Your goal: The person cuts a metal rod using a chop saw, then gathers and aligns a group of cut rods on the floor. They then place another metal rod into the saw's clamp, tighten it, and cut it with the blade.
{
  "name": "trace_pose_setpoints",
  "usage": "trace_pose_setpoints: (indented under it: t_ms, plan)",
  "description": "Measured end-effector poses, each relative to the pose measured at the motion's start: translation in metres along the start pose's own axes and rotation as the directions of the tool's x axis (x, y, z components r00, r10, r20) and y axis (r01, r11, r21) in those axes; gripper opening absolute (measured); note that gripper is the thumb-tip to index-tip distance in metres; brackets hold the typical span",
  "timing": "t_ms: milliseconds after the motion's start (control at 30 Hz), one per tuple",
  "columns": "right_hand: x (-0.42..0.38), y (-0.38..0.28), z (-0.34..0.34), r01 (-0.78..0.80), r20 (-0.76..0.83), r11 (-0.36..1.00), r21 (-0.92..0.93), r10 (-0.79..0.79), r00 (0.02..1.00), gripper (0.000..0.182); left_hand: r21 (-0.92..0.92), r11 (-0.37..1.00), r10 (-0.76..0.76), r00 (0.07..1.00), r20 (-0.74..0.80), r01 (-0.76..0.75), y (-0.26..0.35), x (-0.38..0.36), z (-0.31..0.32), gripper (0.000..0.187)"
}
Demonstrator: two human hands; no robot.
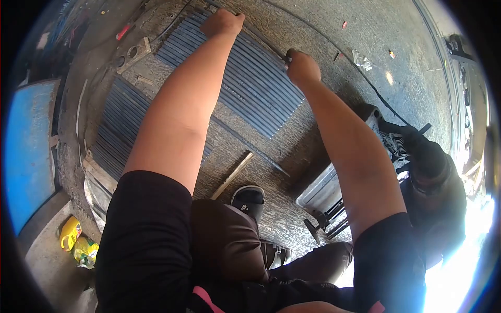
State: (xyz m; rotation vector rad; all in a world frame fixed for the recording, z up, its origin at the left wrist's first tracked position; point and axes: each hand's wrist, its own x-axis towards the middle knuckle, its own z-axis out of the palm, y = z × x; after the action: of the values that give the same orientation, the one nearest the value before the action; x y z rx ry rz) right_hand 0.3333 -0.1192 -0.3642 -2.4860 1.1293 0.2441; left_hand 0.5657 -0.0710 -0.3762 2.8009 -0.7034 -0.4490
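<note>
At the top of the head view, my left hand (222,23) is closed around a thin metal rod (261,40) at the far edge of a row of rods. My right hand (303,69) is closed at that same rod's near right end, with a dark tip showing by the thumb. Beneath my arms, a flat row of grey metal rods (255,91) lies side by side on the floor, their ends roughly level. A second bundle of rods (117,125) lies to the left, partly hidden by my left arm. One loose rod (250,143) rests between the two groups.
A wooden stick (232,175) lies near my sandalled foot (248,201). To the right stands a grey metal machine (318,190) with a black motor body (430,167). A cable (360,75) crosses the floor. Blue panel (31,151) and yellow packets (70,233) are at left.
</note>
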Motion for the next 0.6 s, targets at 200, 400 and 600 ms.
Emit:
trace_pose_setpoints:
  t_ms: [200, 400, 600]
  plan:
    - [0.012, 0.006, 0.014, -0.021, 0.091, 1.0, 0.005, 0.021, 0.996, 0.023, 0.088, 0.995, 0.04, 0.999, -0.037, -0.037, -0.013, 0.0, 0.015, 0.061]
    - [0.013, 0.007, 0.009, 0.052, 0.094, 0.996, -0.068, -0.045, 0.995, 0.026, 0.175, 0.977, 0.138, 0.985, -0.102, -0.118, -0.017, -0.001, 0.021, 0.063]
    - [0.006, 0.015, 0.028, 0.06, -0.044, 0.998, 0.027, -0.059, 0.997, 0.03, 0.199, 0.965, 0.195, 0.973, -0.125, -0.168, -0.022, -0.001, 0.022, 0.065]
